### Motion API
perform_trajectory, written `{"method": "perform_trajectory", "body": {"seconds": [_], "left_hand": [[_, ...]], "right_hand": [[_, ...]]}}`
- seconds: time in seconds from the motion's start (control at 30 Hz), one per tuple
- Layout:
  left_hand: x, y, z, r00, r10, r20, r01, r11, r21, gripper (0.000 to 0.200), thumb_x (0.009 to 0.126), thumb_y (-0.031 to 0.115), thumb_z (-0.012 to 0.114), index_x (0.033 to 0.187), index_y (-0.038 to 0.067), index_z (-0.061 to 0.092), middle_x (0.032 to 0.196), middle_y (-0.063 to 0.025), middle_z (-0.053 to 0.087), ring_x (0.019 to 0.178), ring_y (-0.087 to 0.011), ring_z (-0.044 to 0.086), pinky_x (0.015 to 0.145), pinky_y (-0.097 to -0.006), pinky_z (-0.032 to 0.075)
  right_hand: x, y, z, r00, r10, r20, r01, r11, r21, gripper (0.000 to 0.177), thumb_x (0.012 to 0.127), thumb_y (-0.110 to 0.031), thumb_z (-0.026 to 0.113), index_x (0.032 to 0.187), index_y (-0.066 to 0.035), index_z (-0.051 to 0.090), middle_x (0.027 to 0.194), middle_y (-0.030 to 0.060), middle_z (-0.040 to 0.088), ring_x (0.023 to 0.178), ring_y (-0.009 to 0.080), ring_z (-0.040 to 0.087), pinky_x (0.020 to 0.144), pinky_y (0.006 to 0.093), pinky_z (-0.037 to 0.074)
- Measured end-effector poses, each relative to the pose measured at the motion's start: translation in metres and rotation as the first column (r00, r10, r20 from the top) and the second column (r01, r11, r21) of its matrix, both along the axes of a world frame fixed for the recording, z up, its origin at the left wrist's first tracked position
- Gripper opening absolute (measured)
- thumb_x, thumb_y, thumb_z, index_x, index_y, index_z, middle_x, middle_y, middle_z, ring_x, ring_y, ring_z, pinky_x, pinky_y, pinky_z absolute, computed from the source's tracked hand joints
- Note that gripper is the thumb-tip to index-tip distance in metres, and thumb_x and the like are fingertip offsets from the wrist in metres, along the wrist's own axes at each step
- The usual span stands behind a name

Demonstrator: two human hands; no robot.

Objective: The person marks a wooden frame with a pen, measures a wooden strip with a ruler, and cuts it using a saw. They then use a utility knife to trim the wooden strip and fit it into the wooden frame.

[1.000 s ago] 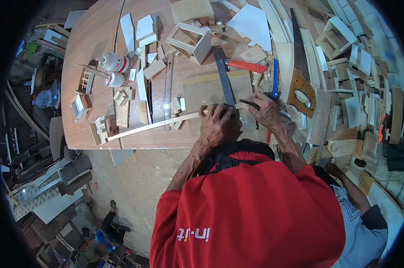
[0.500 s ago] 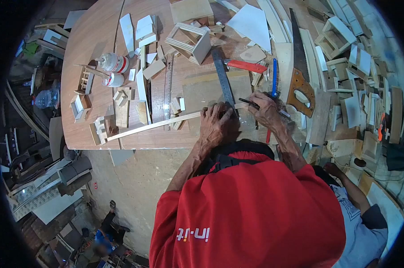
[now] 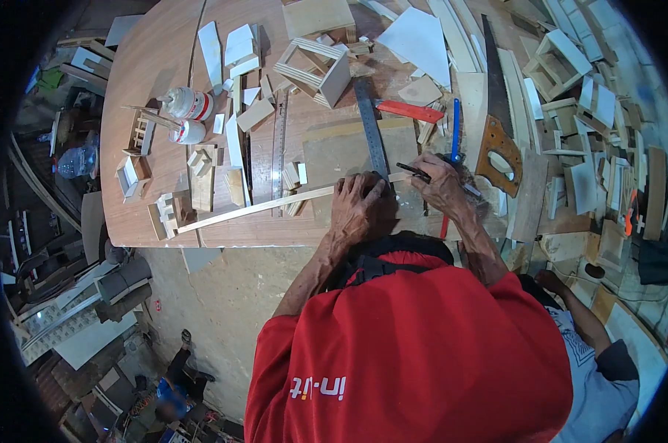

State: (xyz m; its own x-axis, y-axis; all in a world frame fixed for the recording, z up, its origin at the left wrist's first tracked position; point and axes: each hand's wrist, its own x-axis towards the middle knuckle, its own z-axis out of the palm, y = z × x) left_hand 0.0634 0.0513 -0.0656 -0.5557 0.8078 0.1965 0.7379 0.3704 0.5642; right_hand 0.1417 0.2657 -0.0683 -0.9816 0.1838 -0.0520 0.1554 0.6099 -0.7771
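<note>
I see a bright red shirt (image 3: 422,347) filling the near side, with white lettering (image 3: 339,387) and one orange stroke. Beyond it, I read the wooden strip (image 3: 260,209) as pale cream, the slim tool (image 3: 414,171) as black, and the ruler (image 3: 371,129) as blue-grey. Farther on, I have a red cutter (image 3: 410,111); to its right, a blue-handled tool (image 3: 456,129), then a saw (image 3: 498,157) with dark blade and orange-brown handle. The table (image 3: 153,74) is brown, wood-grained, with a dark seam; the far-left bottle (image 3: 188,103) is white and red.
</note>
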Motion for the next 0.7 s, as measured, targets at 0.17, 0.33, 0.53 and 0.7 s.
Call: {"method": "perform_trajectory", "body": {"seconds": [0.17, 0.33, 0.53, 0.7], "left_hand": [[-0.001, -0.003, -0.012, 0.998, -0.001, -0.063, 0.0, 1.0, -0.027, 0.055, 0.065, 0.021, 0.075, 0.118, 0.011, 0.062, 0.115, -0.0122, 0.056, 0.104, -0.0334, 0.053, 0.089, -0.0474, 0.041], [0.0, -0.004, -0.021, 0.999, -0.016, 0.028, 0.014, 0.998, 0.069, 0.069, 0.056, 0.025, 0.082, 0.119, 0.008, 0.059, 0.118, -0.0157, 0.052, 0.108, -0.038, 0.049, 0.093, -0.0518, 0.04], [-0.003, -0.002, -0.013, 0.996, -0.014, 0.087, 0.006, 0.996, 0.094, 0.062, 0.062, 0.019, 0.08, 0.12, 0.008, 0.06, 0.118, -0.0163, 0.053, 0.108, -0.0389, 0.05, 0.094, -0.053, 0.041], [-0.004, -0.005, -0.024, 0.998, -0.024, 0.051, 0.02, 0.997, 0.08, 0.062, 0.065, 0.018, 0.08, 0.123, 0.011, 0.059, 0.119, -0.0151, 0.053, 0.109, -0.0387, 0.05, 0.094, -0.0526, 0.04]], "right_hand": [[-0.001, 0.0, 0.003, 0.999, -0.012, 0.049, 0.013, 1.0, -0.004, 0.021, 0.076, -0.009, 0.069, 0.094, 0.001, 0.065, 0.095, 0.0127, 0.061, 0.092, 0.0311, 0.061, 0.081, 0.0383, 0.049], [-0.002, 0.001, 0.003, 0.996, -0.044, 0.071, 0.047, 0.998, -0.043, 0.023, 0.074, -0.007, 0.07, 0.095, 0.0, 0.064, 0.096, 0.0127, 0.061, 0.091, 0.0321, 0.061, 0.081, 0.0386, 0.049], [-0.005, 0.005, 0.004, 0.991, -0.02, 0.134, 0.031, 0.996, -0.085, 0.023, 0.072, -0.006, 0.072, 0.091, 0.001, 0.062, 0.094, 0.0121, 0.059, 0.09, 0.0318, 0.06, 0.079, 0.0386, 0.048], [-0.007, 0.007, 0.005, 0.991, -0.011, 0.135, 0.022, 0.997, -0.079, 0.024, 0.07, -0.005, 0.073, 0.089, 0.002, 0.06, 0.093, 0.0126, 0.058, 0.09, 0.0325, 0.06, 0.078, 0.0393, 0.048]]}}
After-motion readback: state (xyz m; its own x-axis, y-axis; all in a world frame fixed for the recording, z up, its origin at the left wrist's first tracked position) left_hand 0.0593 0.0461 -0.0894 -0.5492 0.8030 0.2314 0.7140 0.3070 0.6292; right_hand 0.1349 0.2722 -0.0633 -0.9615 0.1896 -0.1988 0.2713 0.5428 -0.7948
